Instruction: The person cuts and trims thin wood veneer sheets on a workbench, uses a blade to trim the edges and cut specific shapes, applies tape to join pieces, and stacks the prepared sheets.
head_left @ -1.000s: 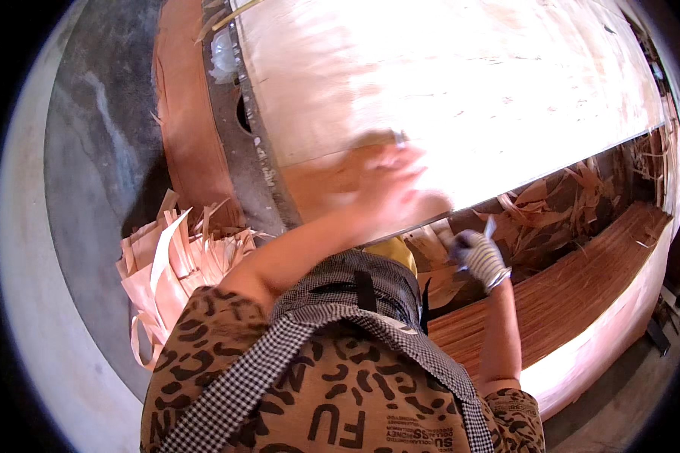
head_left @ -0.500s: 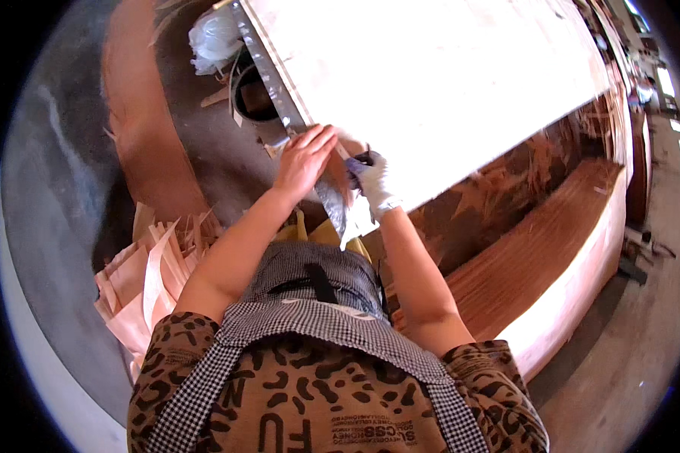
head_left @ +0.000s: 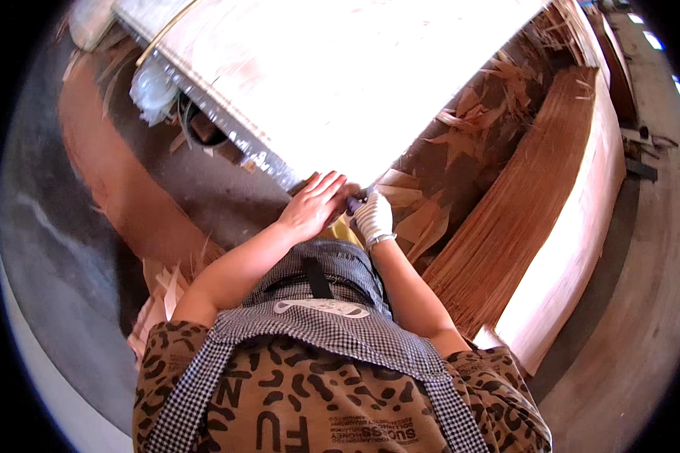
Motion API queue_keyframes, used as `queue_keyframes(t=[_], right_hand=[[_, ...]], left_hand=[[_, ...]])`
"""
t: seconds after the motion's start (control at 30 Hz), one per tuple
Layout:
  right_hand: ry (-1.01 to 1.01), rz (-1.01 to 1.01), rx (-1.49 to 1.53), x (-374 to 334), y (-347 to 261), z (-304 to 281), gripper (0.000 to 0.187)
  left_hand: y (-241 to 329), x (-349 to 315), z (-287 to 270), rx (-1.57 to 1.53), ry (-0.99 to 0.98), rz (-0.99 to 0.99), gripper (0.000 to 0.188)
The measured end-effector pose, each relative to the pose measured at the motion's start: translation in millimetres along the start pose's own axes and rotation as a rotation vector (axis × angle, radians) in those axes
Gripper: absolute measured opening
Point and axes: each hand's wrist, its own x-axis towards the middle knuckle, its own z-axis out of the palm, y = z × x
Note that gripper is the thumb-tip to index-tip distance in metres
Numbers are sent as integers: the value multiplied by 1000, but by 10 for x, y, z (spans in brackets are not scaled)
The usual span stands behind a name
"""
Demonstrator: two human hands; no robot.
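My bare left hand (head_left: 315, 205) lies with its fingers stretched over the near corner of a bright, pale wooden sheet (head_left: 302, 83) on a worktable. Just to its right, my right hand (head_left: 374, 217) wears a white glove with a striped back. Its fingers are curled round something dark and purplish at the sheet's corner, too small and blurred to name. A brownish patch shows between the hands, partly covered by the left one. Strong glare washes out much of the sheet's surface.
A dark metal edge (head_left: 238, 140) runs along the table's left side. Beside it are a plastic bag (head_left: 153, 92) and a dark bucket (head_left: 204, 132). A long veneer strip (head_left: 121, 174) lies at left. On the right stand a thick veneer stack (head_left: 514, 181) and scattered scraps (head_left: 461, 140).
The table's near corner now sits between my hands, and the view has turned. Both hands appear lower and closer to my body. The brown strip and torn pale piece between them no longer show clearly.
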Motion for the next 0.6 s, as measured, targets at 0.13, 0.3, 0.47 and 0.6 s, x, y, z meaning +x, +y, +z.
queue_keyframes(t=[0.13, 0.3, 0.47, 0.6], right_hand=[[100, -261, -375, 51, 170, -51, 21], [87, -192, -110, 111, 358, -479, 12], [-88, -68, 377, -137, 400, -362, 13], [-541, -128, 809, -459, -309, -370, 22]], left_hand=[[-34, -52, 12, 91, -27, 71, 40], [175, 238, -192, 55, 60, -98, 54], [-85, 382, -336, 219, -42, -475, 77], [-58, 296, -99, 108, 32, -300, 86]])
